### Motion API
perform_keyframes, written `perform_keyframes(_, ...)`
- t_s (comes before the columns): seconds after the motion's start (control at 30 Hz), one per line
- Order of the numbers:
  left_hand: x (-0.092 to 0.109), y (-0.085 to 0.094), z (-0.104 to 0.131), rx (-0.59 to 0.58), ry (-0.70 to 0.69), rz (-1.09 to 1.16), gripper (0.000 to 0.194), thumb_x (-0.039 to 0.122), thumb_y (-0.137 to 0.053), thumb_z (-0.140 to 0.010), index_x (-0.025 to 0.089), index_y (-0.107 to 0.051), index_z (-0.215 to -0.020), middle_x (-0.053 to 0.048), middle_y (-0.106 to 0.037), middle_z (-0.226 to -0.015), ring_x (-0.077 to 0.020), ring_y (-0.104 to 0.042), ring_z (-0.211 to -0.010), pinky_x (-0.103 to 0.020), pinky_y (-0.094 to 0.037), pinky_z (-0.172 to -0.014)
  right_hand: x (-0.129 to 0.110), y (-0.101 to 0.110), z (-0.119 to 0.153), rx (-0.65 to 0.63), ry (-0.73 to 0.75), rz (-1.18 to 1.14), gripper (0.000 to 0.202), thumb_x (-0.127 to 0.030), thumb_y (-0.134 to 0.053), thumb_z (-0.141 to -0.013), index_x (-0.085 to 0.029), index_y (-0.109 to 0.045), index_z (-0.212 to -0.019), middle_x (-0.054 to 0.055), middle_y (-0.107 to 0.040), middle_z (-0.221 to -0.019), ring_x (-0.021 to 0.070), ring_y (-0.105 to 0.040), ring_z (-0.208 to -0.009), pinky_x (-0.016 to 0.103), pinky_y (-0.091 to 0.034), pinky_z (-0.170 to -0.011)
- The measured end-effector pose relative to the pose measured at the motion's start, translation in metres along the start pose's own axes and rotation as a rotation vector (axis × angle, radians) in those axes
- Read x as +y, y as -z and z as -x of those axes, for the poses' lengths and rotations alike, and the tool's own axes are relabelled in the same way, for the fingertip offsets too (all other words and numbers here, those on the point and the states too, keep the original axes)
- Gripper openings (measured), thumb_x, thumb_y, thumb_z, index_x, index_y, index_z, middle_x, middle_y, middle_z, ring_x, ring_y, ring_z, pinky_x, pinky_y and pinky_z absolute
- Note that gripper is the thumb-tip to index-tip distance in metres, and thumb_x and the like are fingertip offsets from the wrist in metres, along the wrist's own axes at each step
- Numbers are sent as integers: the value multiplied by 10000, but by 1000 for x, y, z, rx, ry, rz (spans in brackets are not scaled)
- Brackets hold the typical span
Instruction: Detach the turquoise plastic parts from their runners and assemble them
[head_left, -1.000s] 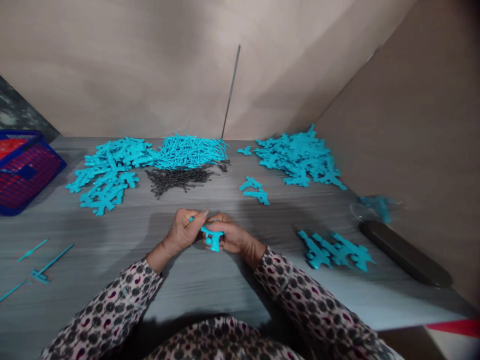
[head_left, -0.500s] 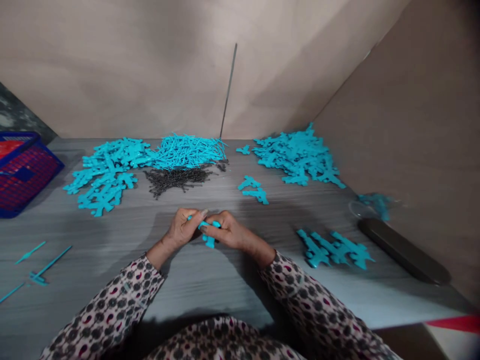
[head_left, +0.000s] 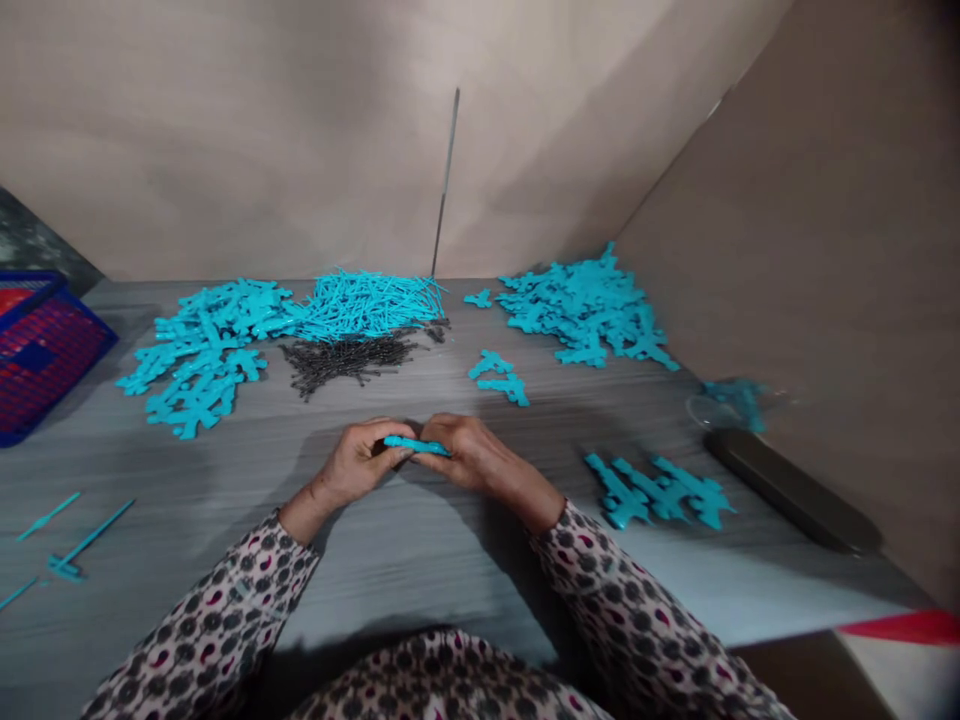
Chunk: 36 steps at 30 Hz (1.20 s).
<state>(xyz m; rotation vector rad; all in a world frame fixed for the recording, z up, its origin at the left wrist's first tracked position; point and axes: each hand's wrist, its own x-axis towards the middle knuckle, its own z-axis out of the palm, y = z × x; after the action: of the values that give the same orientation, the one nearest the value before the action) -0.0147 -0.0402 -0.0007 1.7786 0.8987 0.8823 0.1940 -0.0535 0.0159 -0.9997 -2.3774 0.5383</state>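
A turquoise plastic piece [head_left: 417, 446] is held edge-on between both hands above the table's middle. My left hand [head_left: 360, 458] pinches its left end with thumb and fingers. My right hand [head_left: 463, 452] grips its right end, the fingers curled round it. The two hands almost touch. Beyond them lie a heap of thin turquoise sticks [head_left: 371, 305] and a pile of dark pins [head_left: 349, 362]. Flat turquoise pieces form a left pile [head_left: 210, 345] and a right pile [head_left: 585, 305]. Three joined-looking turquoise pieces [head_left: 660, 490] lie right of my right hand.
On the grey table [head_left: 420, 600], a blue basket [head_left: 45, 350] with red contents stands at the far left. Loose turquoise sticks [head_left: 94, 535] lie at the left. A dark elongated object [head_left: 791, 490] rests along the right wall, near a clear container [head_left: 720, 405].
The turquoise piece has turned between my hands, from its broad face showing to edge-on. Both hands still hold it. The whole view has shifted slightly.
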Motion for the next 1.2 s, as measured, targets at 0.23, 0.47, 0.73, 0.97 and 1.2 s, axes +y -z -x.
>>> perform_keyframes(0.23, 4, -4, 3, 35, 10, 0, 270, 395, -652, -819, 135, -713, -851, -42, -647, -727, -138, -550, -658, -223, -430, -612, 0, -1, 3, 37, 11, -122, 288, -344, -494, -974, -149, -611, -797, 55, -594, -754, 145, -538, -678, 238, -364, -626)
perform_keyframes(0.47, 8, -7, 2, 64, 59, 50, 283, 414, -677, -795, 134, -718, -797, -33, -635, -675, -132, -520, -622, -220, -410, -585, 2, -8, 2, 64, 7, -165, 374, -393, -455, -989, -137, -646, -795, 79, -620, -738, 157, -543, -686, 253, -383, -648)
perform_keyframes(0.73, 10, -7, 0, 87, 42, 148, 238, 373, -703, -780, 138, -725, -811, -71, -670, -798, -150, -571, -685, -237, -454, -613, -3, 5, 8, 43, -27, -215, 318, -409, -502, -970, -136, -653, -908, 54, -599, -787, 149, -539, -700, 236, -377, -645)
perform_keyframes(0.97, 5, -8, 0, 75, 28, 128, 257, 390, -700, -787, 137, -728, -826, -68, -676, -786, -148, -571, -684, -236, -449, -615, -7, 0, 13, 113, 48, -62, 293, -286, -421, -1009, -131, -633, -879, 79, -610, -778, 161, -557, -709, 252, -395, -659)
perform_keyframes(1.2, 4, -7, -2, 29, -57, 2, 205, 330, -702, -781, 141, -730, -855, -80, -695, -810, -166, -619, -750, -247, -474, -681, -9, -2, 13, 87, 16, 19, 302, -299, -413, -1018, -133, -620, -875, 87, -624, -790, 156, -582, -711, 245, -410, -651)
